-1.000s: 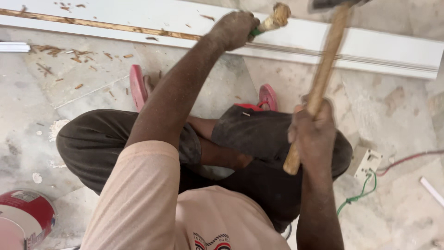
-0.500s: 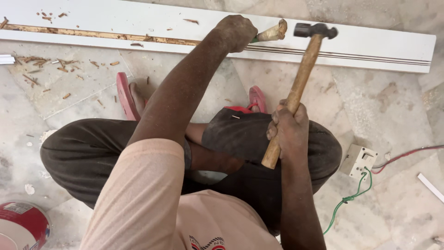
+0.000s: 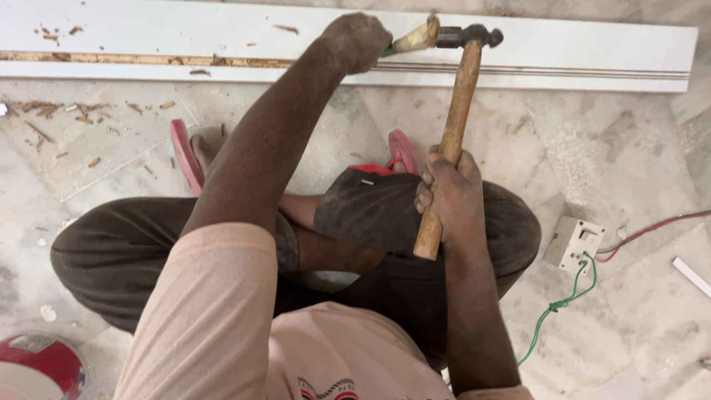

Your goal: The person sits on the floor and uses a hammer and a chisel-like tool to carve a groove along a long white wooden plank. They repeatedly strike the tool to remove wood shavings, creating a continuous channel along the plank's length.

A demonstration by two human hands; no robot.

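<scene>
My left hand [image 3: 357,41] is closed around a chisel [image 3: 415,37] with a pale wooden handle, held against the long white board [image 3: 592,52] lying across the floor. My right hand [image 3: 449,194] grips the lower part of a wooden-handled hammer [image 3: 453,118]. The hammer's dark steel head [image 3: 468,35] is touching the end of the chisel handle. A chipped brown groove [image 3: 148,59] runs along the board to the left of the chisel.
Wood chips [image 3: 59,118] are scattered on the stone floor at the left. A white electrical socket box [image 3: 574,244] with green and red wires lies at the right. A red and white tin [image 3: 37,367] sits at bottom left. My red sandals [image 3: 185,152] rest below the board.
The hammer has swung down and left, from raised near the top edge to its head meeting the chisel handle. My left hand has kept the chisel on the board.
</scene>
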